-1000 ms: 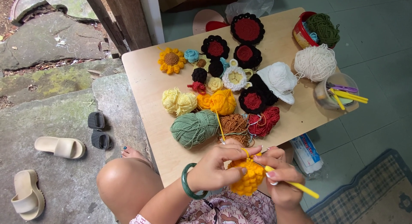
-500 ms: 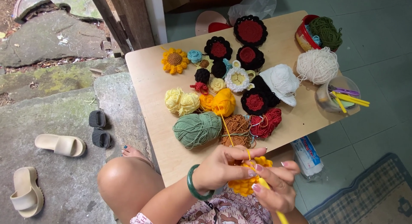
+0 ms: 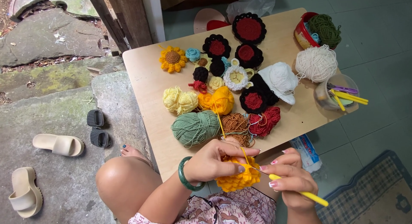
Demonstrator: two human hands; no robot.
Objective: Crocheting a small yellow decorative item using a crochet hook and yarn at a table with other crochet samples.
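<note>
Now the right hand [image 3: 288,177], closed on the yellow hook [image 3: 296,189], has swung it to four o'clock, while the left hand [image 3: 214,161] keeps pinching the orange crochet piece [image 3: 238,177], so stitching continues.

A ruffled orange-yellow crochet piece [image 3: 238,179] — strand running up from it — meets a yellow-handled hook [image 3: 296,190].

Yarn and crochet pieces, counted

Four black-and-red flowers [image 3: 249,28], one sunflower [image 3: 172,59], one white-and-yellow flower [image 3: 235,77]; yarn balls: one green [image 3: 195,128], one pale yellow [image 3: 180,100], one orange [image 3: 217,100], one cream [image 3: 316,63]; two beige sandals [image 3: 59,144]; one green bangle [image 3: 185,176].
</note>
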